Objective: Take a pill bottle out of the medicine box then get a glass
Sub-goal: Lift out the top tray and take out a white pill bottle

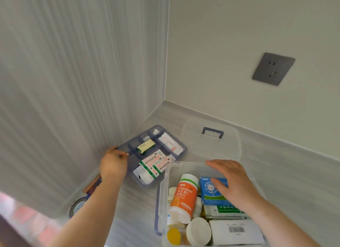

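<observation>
Both forearms reach in from the near edge; medicine box point(161, 200) open at lower right.

Right hand point(233, 182) hovers flat, fingers spread and empty, over the blue packet point(211, 193) inside the box, beside the orange vitamin C pill bottle point(184, 197) lying among other bottles and cartons. Left hand point(113, 164) grips the near-left edge of the blue divider tray point(136, 145), which rests on the counter point(276, 165) in the corner. Clear lid point(226, 149) with blue handle lies behind the box.
</observation>
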`<state>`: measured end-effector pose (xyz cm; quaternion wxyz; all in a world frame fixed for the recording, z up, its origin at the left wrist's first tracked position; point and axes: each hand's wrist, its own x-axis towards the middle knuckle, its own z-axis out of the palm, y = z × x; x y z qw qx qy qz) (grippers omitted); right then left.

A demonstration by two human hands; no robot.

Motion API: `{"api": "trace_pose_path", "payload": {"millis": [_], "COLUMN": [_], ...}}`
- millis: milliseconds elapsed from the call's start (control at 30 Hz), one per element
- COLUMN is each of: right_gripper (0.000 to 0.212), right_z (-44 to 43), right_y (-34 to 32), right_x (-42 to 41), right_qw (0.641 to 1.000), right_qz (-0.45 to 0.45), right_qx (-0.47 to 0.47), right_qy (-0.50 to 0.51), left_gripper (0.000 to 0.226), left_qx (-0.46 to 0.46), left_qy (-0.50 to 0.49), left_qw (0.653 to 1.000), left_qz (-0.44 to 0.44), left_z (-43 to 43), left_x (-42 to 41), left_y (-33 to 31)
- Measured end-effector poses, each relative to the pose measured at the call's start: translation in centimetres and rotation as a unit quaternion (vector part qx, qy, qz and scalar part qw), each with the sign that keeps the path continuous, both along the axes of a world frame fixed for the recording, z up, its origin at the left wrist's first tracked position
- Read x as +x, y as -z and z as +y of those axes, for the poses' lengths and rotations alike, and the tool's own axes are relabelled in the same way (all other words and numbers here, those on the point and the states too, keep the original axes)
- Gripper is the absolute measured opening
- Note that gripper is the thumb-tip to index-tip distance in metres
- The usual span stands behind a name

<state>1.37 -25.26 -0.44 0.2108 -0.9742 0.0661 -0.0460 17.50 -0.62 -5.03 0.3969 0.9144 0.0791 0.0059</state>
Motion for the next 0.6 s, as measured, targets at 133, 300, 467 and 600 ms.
{"api": "trace_pose_path", "payload": {"millis": [133,300,467,600], "right_gripper": [0.046,0.046,0.043,0.044], "right_z": [0.1,0.3,0.4,0.3], "right_y": [-0.1,-0.4,-0.7,-0.7], "right_x": [0.0,0.0,0.0,-0.2], "right_qw": [1.0,1.0,0.999,0.999], "right_qz": [0.013,0.019,0.024,0.03], "right_qx": [0.002,0.009,0.015,0.01], "right_qy": [0.005,0.01,0.015,0.006], "left_gripper": [0.021,0.023,0.024,0.025], "left_qx": [0.029,0.04,0.06,0.094], "left_qy": [0.013,0.023,0.044,0.037], "left_qw": [0.999,0.998,0.997,0.995], "left_qz": [0.025,0.033,0.024,0.015], "left_z": [0.3,0.3,0.7,0.9], "left_x": [-0.5,-0.6,-0.6,-0.9], "left_y": [1.6,2.4,3.3,3.6]}}
